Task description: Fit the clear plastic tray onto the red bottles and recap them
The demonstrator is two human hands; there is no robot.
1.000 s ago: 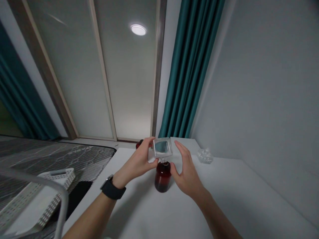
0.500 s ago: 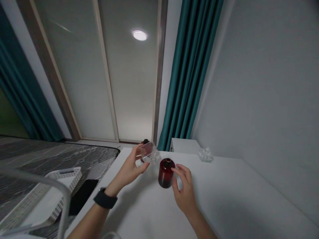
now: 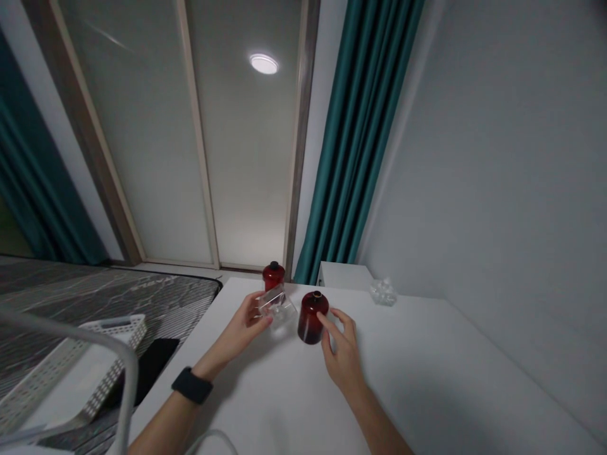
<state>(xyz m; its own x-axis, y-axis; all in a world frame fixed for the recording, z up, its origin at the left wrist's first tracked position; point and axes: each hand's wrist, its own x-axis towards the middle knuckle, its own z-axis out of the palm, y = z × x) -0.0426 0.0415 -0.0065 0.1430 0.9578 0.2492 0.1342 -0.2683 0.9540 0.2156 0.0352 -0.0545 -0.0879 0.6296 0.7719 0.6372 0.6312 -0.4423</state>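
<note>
A dark red round bottle (image 3: 312, 316) stands uncapped on the white table (image 3: 427, 373). My right hand (image 3: 342, 351) touches its right side with thumb and fingertips curled against it. My left hand (image 3: 246, 323), with a black watch on the wrist, grips a clear square glass cap (image 3: 274, 305) just left of the bottle, low over the table. A second red bottle (image 3: 274, 276) with a dark stopper stands behind, near the table's far edge.
A clear crystal-like object (image 3: 382, 291) lies at the back right by the wall. A white perforated basket (image 3: 90, 366) and a black phone (image 3: 152, 370) rest on the bed at the left. A metal rail (image 3: 95, 344) crosses the lower left. Teal curtains hang behind.
My left hand lifted the clear cap off the red bottle and carried it down to the left. My right hand moved in against the bottle's side.
</note>
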